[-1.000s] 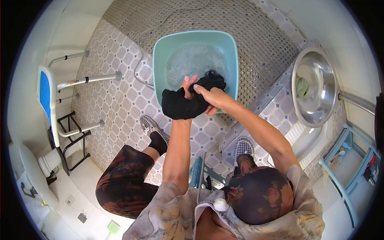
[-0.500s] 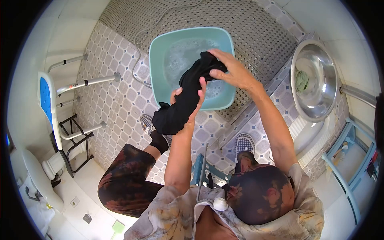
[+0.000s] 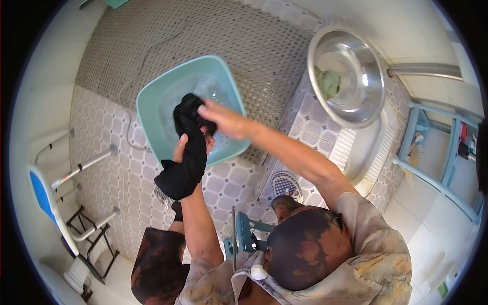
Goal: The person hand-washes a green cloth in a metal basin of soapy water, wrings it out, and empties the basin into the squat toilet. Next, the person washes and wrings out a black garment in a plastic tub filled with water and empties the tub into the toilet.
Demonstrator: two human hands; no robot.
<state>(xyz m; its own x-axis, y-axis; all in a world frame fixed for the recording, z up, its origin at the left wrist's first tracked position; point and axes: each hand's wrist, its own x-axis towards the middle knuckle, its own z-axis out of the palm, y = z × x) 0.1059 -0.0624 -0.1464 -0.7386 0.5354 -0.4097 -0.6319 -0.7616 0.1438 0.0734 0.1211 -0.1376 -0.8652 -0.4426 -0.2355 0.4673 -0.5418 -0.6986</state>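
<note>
A long bunched black garment point(image 3: 187, 160) hangs over the teal basin point(image 3: 144, 124), its lower end draped across my left wrist. My left hand point(image 3: 181, 147) is closed round the middle of the cloth, with the thumb and some fingertips showing. At the upper end, my right hand point(image 3: 226, 120) has its fingers closed on the black fabric, slightly blurred. Soapy water point(image 3: 216, 94) with foam fills the bottom of the basin below. Folds hide which kind of garment it is.
A steel bowl point(image 3: 373, 96) holding a green cloth point(image 3: 329, 83) sits at the right, above a squat toilet point(image 3: 363, 152). A blue rack point(image 3: 432, 170) stands further right. The blue-and-white shower seat point(image 3: 48, 203) is at left. Perforated mat point(image 3: 203, 30) lies behind the basin.
The camera view has turned, so basin and bowl appear shifted left. My right hand has moved with the garment's upper end, which is now more bunched. Both hands keep hold of it.
</note>
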